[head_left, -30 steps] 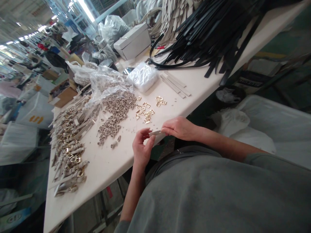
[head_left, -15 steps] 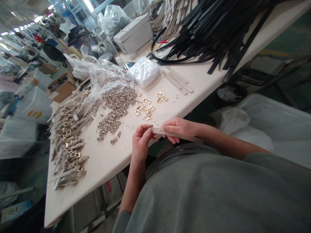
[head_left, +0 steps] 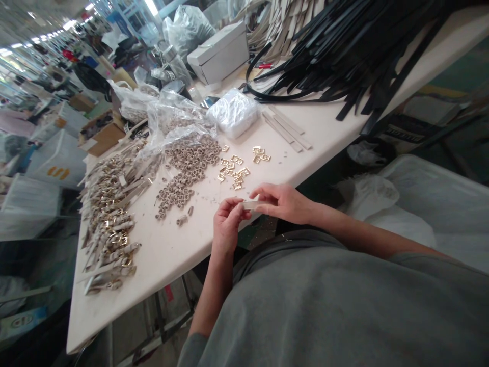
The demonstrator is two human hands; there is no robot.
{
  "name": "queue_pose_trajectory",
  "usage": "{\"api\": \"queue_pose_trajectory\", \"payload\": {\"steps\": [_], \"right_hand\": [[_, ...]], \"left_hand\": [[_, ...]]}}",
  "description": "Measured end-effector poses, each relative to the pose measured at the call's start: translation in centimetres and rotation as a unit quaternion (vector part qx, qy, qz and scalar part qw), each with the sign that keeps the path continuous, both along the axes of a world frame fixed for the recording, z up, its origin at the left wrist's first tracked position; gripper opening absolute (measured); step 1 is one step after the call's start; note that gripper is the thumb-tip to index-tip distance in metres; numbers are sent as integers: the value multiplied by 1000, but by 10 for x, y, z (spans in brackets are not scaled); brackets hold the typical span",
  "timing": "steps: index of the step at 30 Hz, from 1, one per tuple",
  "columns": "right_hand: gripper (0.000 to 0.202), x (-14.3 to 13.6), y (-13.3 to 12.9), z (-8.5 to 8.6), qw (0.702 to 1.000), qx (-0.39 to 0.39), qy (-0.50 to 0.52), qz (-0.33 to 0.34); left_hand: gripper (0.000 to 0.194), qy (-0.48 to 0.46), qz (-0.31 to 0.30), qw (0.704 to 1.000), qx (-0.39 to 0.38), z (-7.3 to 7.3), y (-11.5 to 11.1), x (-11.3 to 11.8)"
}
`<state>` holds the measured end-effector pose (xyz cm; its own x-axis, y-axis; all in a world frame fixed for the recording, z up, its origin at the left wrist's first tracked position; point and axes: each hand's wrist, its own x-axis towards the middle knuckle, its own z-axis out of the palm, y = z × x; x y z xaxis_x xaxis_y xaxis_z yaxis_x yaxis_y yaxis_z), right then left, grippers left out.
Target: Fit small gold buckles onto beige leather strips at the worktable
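Note:
My left hand (head_left: 228,219) pinches the end of a pale beige strap (head_left: 250,205) between thumb and fingers, just off the table's near edge. On the strap's other side, my right hand (head_left: 286,204) closes round it with thumb and bent fingers. Only a short piece of the strap shows between the hands; the rest is hidden. Beyond the hands, gold-coloured metal buckles (head_left: 237,173) lie loose on the table. A heap of small beige loops (head_left: 175,191) is to their left.
The pale table (head_left: 160,265) slants across the view. Straps with gold buckles (head_left: 110,224) are piled at its left end. Several loose beige straps (head_left: 286,130), a plastic-wrapped bundle (head_left: 234,114), a white box (head_left: 219,53) and black straps (head_left: 324,56) lie farther back.
My right hand has changed its hold, with its index finger now raised and bent. The strap's length that trailed past the right hand no longer shows. The whole view has shifted slightly.

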<state>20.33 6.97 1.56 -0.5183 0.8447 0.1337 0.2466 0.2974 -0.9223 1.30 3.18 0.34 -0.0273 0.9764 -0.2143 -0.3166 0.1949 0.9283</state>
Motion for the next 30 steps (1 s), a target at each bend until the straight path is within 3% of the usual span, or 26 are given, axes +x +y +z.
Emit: {"api": "queue_pose_trajectory", "payload": {"steps": [2, 5, 16, 30], "right_hand": [[28, -6, -3, 0, 995, 79, -40, -47], [26, -11, -4, -2, 988, 127, -57, -62], [34, 8, 4, -1, 985, 126, -88, -74], [36, 12, 2, 6, 988, 129, -62, -61]], "left_hand": [[25, -3, -2, 1000, 8, -4, 0, 2], [23, -12, -3, 1000, 15, -6, -1, 2], [25, -5, 93, 995, 30, 0, 4, -28], [31, 15, 96, 995, 13, -6, 1, -31]]}}
